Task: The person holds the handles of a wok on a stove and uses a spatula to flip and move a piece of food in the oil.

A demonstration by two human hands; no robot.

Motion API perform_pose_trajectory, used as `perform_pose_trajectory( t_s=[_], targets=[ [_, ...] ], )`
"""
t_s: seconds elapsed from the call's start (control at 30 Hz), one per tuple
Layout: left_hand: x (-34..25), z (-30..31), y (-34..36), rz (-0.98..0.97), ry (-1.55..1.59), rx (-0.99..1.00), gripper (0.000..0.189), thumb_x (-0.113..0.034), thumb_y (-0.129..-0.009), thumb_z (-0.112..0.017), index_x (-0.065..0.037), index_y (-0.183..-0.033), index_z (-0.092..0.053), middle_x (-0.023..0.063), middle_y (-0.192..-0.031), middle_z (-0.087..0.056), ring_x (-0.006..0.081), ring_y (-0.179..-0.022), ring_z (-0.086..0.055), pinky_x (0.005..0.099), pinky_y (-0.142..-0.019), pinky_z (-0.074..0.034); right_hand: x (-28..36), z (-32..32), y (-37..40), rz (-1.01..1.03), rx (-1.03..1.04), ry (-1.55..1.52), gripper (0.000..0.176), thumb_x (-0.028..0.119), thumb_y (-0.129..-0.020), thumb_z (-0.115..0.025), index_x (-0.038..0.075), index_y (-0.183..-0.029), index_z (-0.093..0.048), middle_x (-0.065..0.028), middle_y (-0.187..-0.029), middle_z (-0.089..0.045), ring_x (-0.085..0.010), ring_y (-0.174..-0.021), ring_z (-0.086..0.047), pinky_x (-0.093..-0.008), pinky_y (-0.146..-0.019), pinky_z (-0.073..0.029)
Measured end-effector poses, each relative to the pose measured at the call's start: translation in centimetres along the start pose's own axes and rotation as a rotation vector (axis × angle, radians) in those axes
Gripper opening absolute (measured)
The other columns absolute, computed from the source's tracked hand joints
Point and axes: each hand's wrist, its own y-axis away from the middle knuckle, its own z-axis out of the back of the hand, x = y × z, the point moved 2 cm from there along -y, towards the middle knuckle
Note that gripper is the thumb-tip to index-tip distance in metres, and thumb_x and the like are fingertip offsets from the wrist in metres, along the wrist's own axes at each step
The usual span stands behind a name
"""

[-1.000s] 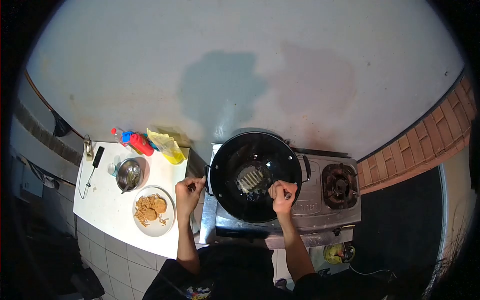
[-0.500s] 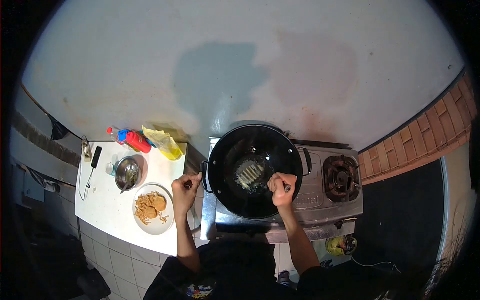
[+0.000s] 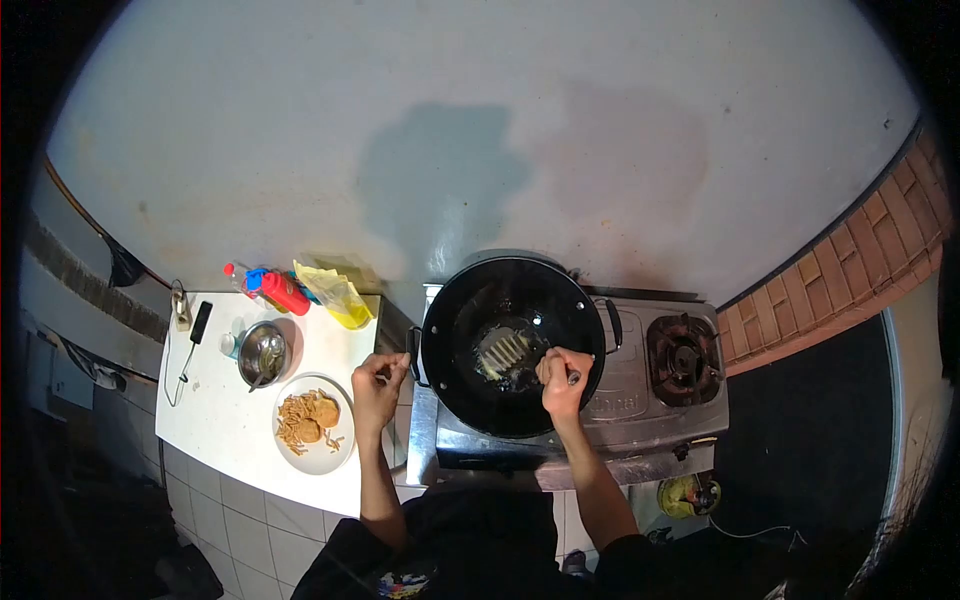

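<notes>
A large black wok [image 3: 462, 395] sits on the stove's left side. My right hand [image 3: 565, 378], over the wok's right part, is closed round the handle of a slotted turner. The turner's slotted head [image 3: 504, 354] lies low in the wok, amid bubbling oil; its slats hide whatever is beneath. My left hand [image 3: 374, 390] is beside the wok's left side, its fingers curled and pinched at the wok handle [image 3: 413, 356]. The fingertips overlap the outer edge of that handle.
On the white table [image 3: 215, 430] at left stand a plate [image 3: 330, 462] of fries and round browned pieces, a metal bowl [image 3: 250, 345] with a spoon, a red bottle [image 3: 285, 294], a yellow packet [image 3: 340, 295] and a black-handled utensil [image 3: 201, 322]. A second burner [image 3: 684, 360] is at right.
The whole view has shifted slightly, with table and wok a little lower and to the right. Both hands keep their places, and the turner stays in the bubbling oil.
</notes>
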Motion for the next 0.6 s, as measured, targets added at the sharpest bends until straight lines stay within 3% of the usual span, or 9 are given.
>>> perform_pose_trajectory(
  t_s=[0.27,0.43,0.6],
  targets=[
    [-0.6,0.1,-0.3,-0.027,-0.018,0.058,0.019,-0.015,-0.080,-0.069,0.003,-0.087,-0.067,0.0097,-0.071,-0.059,0.0130,-0.062,-0.051,0.0253,-0.059,-0.041,1.7,-0.6,0.3,-0.013,-0.135,-0.071,0.030,-0.004,-0.080,-0.042,0.002,-0.052,-0.036,0.0018,-0.047,-0.034,-0.0050,-0.041,-0.032,-0.0247,-0.040,-0.022],
    [-0.2,0.0,0.1,-0.037,-0.048,0.033,0.018,-0.013,-0.080,-0.069,0.003,-0.087,-0.067,0.0108,-0.070,-0.060,0.0156,-0.061,-0.053,0.0273,-0.058,-0.042,4.1,-0.3,-0.5,0.003,-0.025,-0.205,0.037,-0.002,-0.083,-0.042,0.007,-0.052,-0.024,0.0030,-0.046,-0.026,-0.0055,-0.041,-0.024,-0.0259,-0.040,-0.018],
    [-0.9,0.1,0.6,0.005,-0.061,0.021,0.020,-0.016,-0.083,-0.066,0.004,-0.084,-0.066,0.0114,-0.069,-0.059,0.0167,-0.061,-0.054,0.0278,-0.058,-0.042,4.5,0.5,-0.5,-0.001,0.045,-0.207,0.039,0.001,-0.086,-0.044,0.007,-0.052,-0.025,0.0021,-0.045,-0.027,-0.0057,-0.039,-0.024,-0.0262,-0.040,-0.018]
  ],
)
